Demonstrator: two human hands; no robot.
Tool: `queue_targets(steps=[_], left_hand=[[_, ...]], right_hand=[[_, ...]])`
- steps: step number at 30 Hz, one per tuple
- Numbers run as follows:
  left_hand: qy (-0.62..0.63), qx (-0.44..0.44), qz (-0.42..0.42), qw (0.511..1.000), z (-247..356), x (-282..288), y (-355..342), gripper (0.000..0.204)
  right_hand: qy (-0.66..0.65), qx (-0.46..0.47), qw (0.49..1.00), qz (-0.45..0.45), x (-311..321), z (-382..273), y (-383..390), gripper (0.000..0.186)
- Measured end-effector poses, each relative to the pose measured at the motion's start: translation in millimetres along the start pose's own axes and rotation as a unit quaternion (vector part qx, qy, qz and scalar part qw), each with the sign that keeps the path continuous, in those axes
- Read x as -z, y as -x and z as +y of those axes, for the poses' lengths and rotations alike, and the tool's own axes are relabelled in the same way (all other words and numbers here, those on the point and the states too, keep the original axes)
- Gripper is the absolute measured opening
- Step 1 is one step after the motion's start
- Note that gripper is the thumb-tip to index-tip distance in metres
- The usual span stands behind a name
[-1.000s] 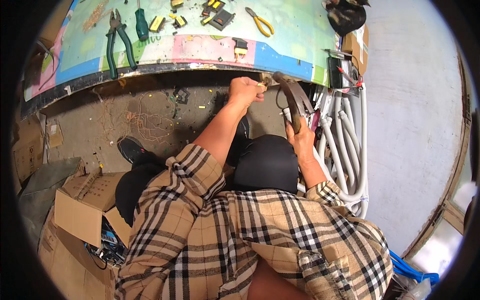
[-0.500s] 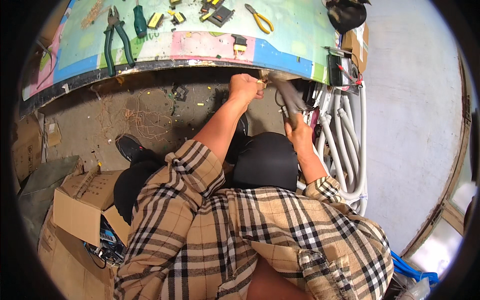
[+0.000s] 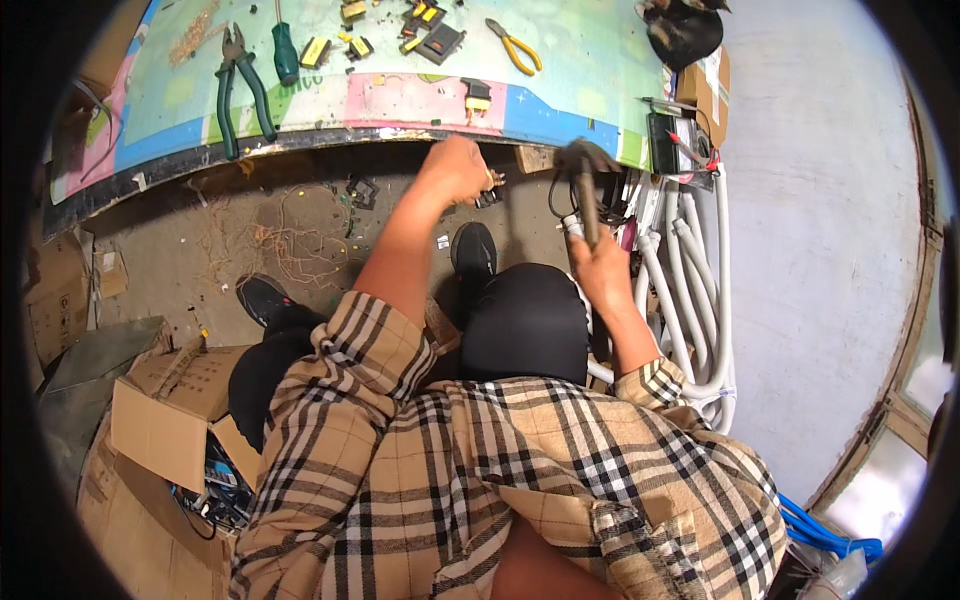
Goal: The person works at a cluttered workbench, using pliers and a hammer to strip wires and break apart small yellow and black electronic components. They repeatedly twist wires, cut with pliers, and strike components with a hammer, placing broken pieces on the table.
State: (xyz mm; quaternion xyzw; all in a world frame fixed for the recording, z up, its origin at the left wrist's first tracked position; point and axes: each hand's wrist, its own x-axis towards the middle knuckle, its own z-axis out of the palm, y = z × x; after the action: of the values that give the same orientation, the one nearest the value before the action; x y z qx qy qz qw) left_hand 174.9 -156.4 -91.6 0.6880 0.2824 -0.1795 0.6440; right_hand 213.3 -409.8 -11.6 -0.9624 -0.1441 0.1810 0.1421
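My right hand [image 3: 603, 270] is closed round the handle of a hammer [image 3: 588, 195]. Its dark head [image 3: 584, 156] is up by the table's front edge, right of a small wooden block [image 3: 535, 158]. My left hand [image 3: 456, 172] is closed just below that edge, left of the block. Out of its fingers pokes a small component with metal pins [image 3: 495, 180], mostly hidden by the hand. Above on the table lies a small black-and-yellow transformer [image 3: 478, 97].
On the table [image 3: 330, 108] lie green-handled pliers [image 3: 240, 85], a green screwdriver [image 3: 285, 52], yellow-handled cutters [image 3: 516, 46] and several black-and-yellow transformers [image 3: 440, 42]. White pipes [image 3: 700, 290] stand at right. Copper-coloured wire [image 3: 290, 240] litters the floor. An open cardboard box [image 3: 160, 430] sits lower left.
My left hand has moved left, away from the wooden block, keeping the small component. The hammer head, blurred by motion before, is now clearer and farther right of the block.
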Motion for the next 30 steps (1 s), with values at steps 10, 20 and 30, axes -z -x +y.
queue_targets(steps=[10,20,30], left_hand=[[0.183,-0.115,0.168,0.962,67.0,101.2,83.3,0.011],[0.433,-0.116,0.050,0.892,88.0,99.1,148.5,0.019],[0.329,-0.212,0.207,0.897,95.2,93.0,168.3,0.018]], right_hand=[[-0.344,-0.069,0.928,-0.126,4.4,-19.6,-29.6,0.032],[-0.445,-0.120,0.879,-0.127,-5.8,-6.9,-155.4,0.045],[-0.342,0.227,0.908,-0.080,56.6,-165.0,-81.1,0.021]])
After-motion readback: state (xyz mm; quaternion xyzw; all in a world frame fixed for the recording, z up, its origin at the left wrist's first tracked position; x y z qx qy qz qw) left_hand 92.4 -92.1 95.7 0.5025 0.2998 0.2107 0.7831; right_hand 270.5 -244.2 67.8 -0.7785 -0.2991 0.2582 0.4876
